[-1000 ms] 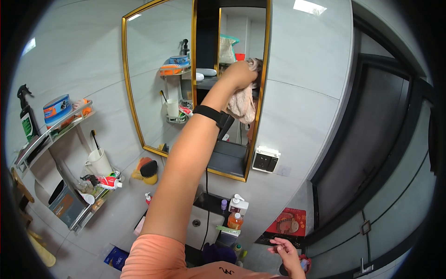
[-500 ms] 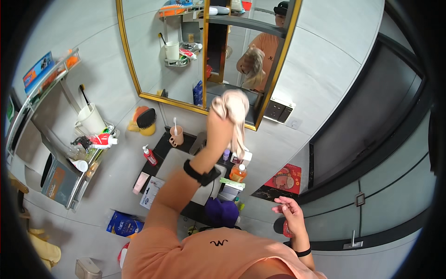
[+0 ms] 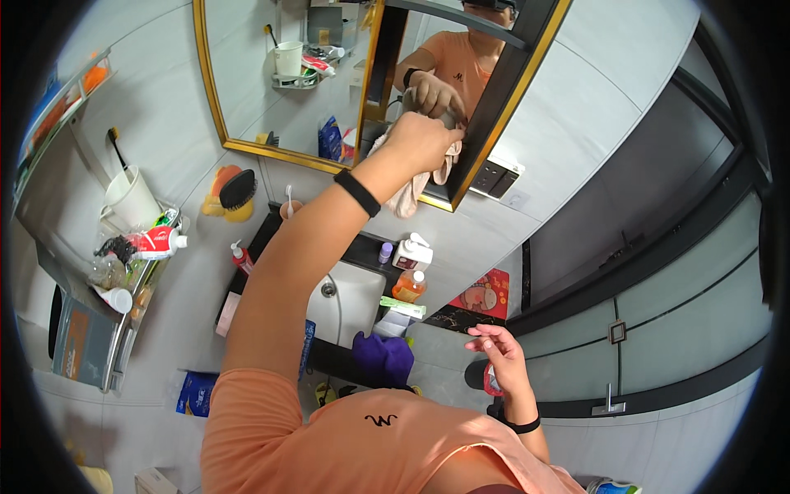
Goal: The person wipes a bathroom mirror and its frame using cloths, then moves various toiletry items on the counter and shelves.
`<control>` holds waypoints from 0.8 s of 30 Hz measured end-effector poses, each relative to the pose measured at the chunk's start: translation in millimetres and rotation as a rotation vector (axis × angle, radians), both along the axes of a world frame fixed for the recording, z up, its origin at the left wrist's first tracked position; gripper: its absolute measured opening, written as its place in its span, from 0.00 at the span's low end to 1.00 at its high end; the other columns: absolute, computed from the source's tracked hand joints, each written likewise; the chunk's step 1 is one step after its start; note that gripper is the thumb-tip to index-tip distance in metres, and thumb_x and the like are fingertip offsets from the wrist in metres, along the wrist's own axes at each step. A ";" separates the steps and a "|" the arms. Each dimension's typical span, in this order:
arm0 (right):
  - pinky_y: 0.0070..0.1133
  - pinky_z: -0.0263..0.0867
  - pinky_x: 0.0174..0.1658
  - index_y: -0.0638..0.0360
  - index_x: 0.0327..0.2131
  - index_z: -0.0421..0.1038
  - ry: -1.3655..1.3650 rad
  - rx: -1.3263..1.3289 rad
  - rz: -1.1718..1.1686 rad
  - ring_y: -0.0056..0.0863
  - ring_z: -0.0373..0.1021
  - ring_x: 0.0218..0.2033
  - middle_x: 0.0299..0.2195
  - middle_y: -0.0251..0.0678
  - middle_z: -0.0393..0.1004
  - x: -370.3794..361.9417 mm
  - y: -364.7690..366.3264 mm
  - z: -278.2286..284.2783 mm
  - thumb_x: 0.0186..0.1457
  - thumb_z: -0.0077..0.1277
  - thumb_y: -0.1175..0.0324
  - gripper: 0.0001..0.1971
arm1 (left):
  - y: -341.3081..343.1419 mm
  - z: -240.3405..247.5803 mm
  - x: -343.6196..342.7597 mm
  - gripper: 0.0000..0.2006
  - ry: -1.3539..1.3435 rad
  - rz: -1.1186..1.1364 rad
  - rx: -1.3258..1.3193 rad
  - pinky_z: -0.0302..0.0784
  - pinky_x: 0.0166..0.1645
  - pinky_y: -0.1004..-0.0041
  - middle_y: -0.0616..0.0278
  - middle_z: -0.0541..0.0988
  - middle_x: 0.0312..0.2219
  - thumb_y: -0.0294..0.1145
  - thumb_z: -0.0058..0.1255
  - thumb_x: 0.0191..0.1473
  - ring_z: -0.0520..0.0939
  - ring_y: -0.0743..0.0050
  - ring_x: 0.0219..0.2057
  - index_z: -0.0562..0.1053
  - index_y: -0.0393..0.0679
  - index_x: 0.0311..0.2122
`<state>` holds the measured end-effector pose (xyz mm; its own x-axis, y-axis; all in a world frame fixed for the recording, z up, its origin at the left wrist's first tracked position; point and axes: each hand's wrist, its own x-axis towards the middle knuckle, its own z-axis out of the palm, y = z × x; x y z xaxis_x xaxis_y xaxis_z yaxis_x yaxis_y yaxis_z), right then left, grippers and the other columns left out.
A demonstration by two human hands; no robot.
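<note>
My left arm stretches up over the sink to the gold-framed mirror. The fingers of my left hand are closed on a pale pink cloth, bunched against the lower right part of the mirror. One end of the cloth hangs below the frame, and its upper part is hidden behind the hand. My right hand is held low at the right, nothing in it, its fingers loosely stretched out. The mirror reflects the hand with the cloth.
Below lies the white sink, with a white pump bottle, an orange bottle and a purple cloth around it. A metal corner shelf sticks out at left. Wall sockets sit beside the mirror; a dark-framed door stands right.
My left hand has come down and right with the cloth, which is now pressed to the mirror's lower part. My right hand stays low and open. The view has shifted a little.
</note>
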<state>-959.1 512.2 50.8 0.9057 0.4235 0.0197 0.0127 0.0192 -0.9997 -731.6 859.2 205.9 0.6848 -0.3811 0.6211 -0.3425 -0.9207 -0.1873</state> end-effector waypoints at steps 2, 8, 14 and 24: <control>0.29 0.72 0.50 0.63 0.54 0.68 0.012 -0.012 -0.062 0.32 0.77 0.44 0.50 0.43 0.76 -3.2 -4.8 -5.6 0.67 0.44 0.74 0.14 | -6.7 -7.4 12.9 0.16 0.042 -0.031 -0.009 0.79 0.33 0.62 0.62 0.81 0.29 0.37 0.58 0.47 0.84 0.56 0.30 0.79 0.55 0.45; 0.25 0.71 0.51 0.64 0.54 0.68 0.065 0.046 -0.119 0.28 0.76 0.44 0.51 0.42 0.76 -4.9 -17.3 -17.0 0.68 0.44 0.72 0.14 | -15.3 -38.0 14.2 0.20 0.047 -0.135 -0.185 0.79 0.38 0.59 0.62 0.79 0.41 0.35 0.63 0.44 0.84 0.57 0.37 0.75 0.51 0.45; 0.23 0.69 0.51 0.63 0.54 0.68 0.075 0.029 -0.066 0.25 0.76 0.44 0.50 0.40 0.76 13.0 -0.8 -12.6 0.69 0.44 0.72 0.14 | -19.6 -39.4 11.1 0.21 0.178 -0.130 -0.461 0.77 0.47 0.60 0.61 0.81 0.38 0.35 0.59 0.49 0.82 0.54 0.44 0.74 0.52 0.50; 0.24 0.70 0.51 0.63 0.52 0.70 0.054 0.061 0.066 0.25 0.76 0.43 0.49 0.39 0.77 30.7 35.7 -11.7 0.68 0.45 0.71 0.13 | -22.0 -36.5 13.8 0.23 0.331 -0.133 -0.438 0.77 0.51 0.58 0.61 0.77 0.50 0.37 0.59 0.51 0.79 0.52 0.50 0.70 0.53 0.54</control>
